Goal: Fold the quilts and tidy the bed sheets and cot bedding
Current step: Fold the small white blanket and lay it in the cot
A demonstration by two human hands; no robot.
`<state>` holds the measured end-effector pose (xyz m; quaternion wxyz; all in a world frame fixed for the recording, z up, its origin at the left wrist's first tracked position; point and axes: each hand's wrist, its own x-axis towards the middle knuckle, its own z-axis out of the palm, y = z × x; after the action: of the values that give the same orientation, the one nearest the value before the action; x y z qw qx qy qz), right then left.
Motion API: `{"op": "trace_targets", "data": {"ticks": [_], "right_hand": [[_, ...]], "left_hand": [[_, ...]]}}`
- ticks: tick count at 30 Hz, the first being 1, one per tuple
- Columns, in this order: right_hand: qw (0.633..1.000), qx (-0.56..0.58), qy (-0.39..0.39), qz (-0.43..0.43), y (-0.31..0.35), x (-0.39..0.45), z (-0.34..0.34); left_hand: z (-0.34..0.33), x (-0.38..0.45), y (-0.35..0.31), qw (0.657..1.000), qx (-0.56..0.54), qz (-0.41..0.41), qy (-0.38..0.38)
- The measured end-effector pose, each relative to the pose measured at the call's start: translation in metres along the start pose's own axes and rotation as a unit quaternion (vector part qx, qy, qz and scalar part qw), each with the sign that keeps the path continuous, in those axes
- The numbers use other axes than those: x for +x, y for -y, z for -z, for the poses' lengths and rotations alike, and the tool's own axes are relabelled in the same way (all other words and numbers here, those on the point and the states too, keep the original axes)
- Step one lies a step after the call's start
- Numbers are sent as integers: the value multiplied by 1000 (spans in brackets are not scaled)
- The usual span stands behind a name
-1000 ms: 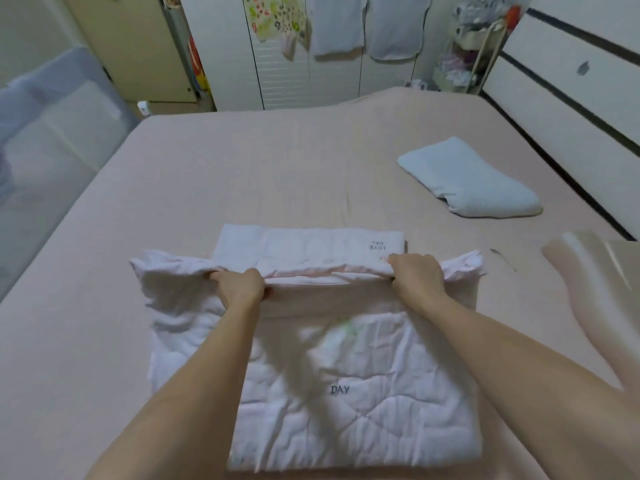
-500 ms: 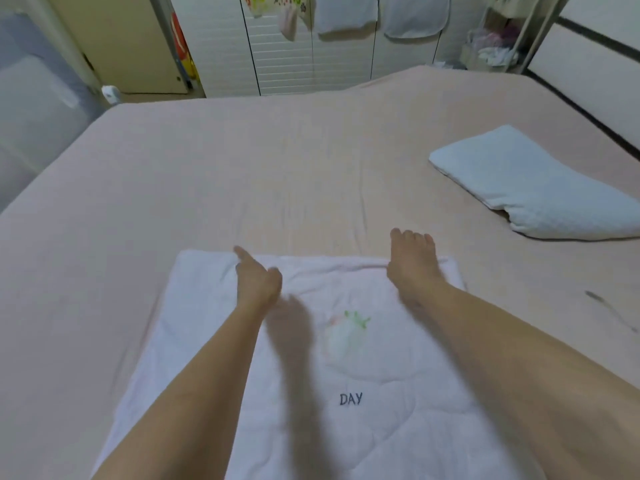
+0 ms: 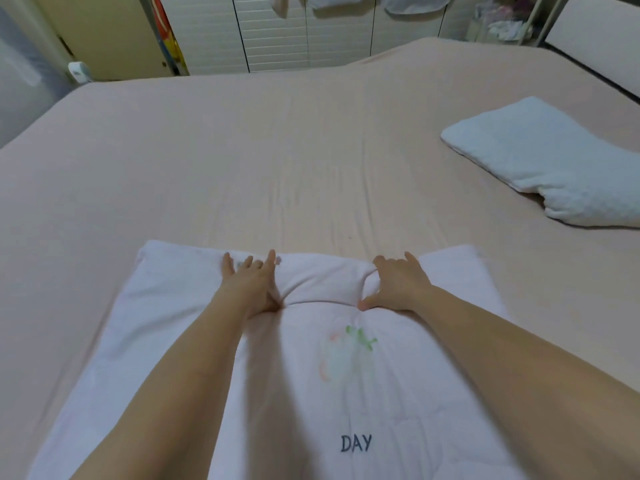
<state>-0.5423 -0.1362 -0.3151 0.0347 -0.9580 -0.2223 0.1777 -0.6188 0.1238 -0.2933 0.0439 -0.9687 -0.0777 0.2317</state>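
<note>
The white quilt (image 3: 311,358) lies folded on the bed (image 3: 277,150) in the lower centre of the frame. Left hand (image 3: 251,282) and right hand (image 3: 398,284) press its far edge, fingers spread, grasping nothing. To flatten well, I'd sweep outward toward the corners, keeping layers aligned.

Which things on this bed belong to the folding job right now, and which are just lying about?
In the job:
- white quilt, marked DAY, folded
- left hand and right hand, both pressing its far edge
- pink bed sheet under it

Lying about:
- pale blue pillow at the right
- cloths hanging on the wardrobe doors
</note>
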Motion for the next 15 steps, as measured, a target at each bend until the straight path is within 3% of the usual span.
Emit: {"op": "trace_targets", "data": {"ticks": [4,6,9,12,15], "right_hand": [[991,-60,-107,45,13,-29,-7],[983,-115,-120,77,18,-50,-3],[987,-110,-61,98,21,-75,27],[991,-91,32,94,33,-103,73],[985,-128,35,109,65,-142,124]], "left_hand": [[16,-18,-14,999,44,0,-3],[26,-45,-19,996,83,-32,27],[44,-87,0,986,146,-50,65],[67,-133,30,993,101,-3,64],[94,-206,51,991,127,15,28]]}}
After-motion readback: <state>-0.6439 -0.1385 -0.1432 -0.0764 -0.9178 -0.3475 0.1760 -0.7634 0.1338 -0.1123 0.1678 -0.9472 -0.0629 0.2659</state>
